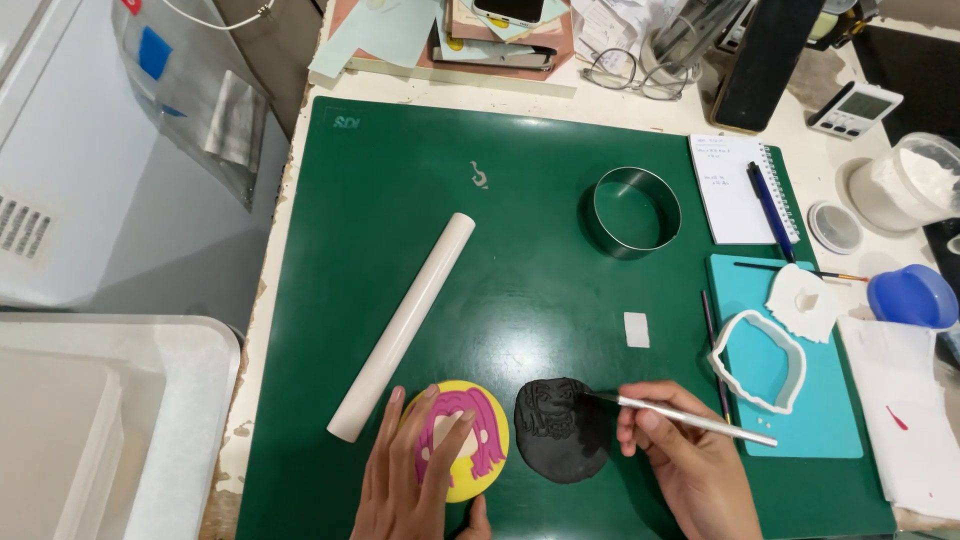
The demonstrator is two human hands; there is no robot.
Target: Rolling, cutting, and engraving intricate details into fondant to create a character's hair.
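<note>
My left hand lies flat with fingers spread on a round yellow disc that bears a pink hair-shaped figure. My right hand grips a thin silver tool; its dark tip touches the upper right edge of a black embossed disc. Both discs lie side by side near the front edge of a green cutting mat.
A white rolling pin lies slanted on the mat. A round metal cutter ring and a small white square sit further back. At right are a teal mat with a white cutter, a notepad with a pen, a powder jar.
</note>
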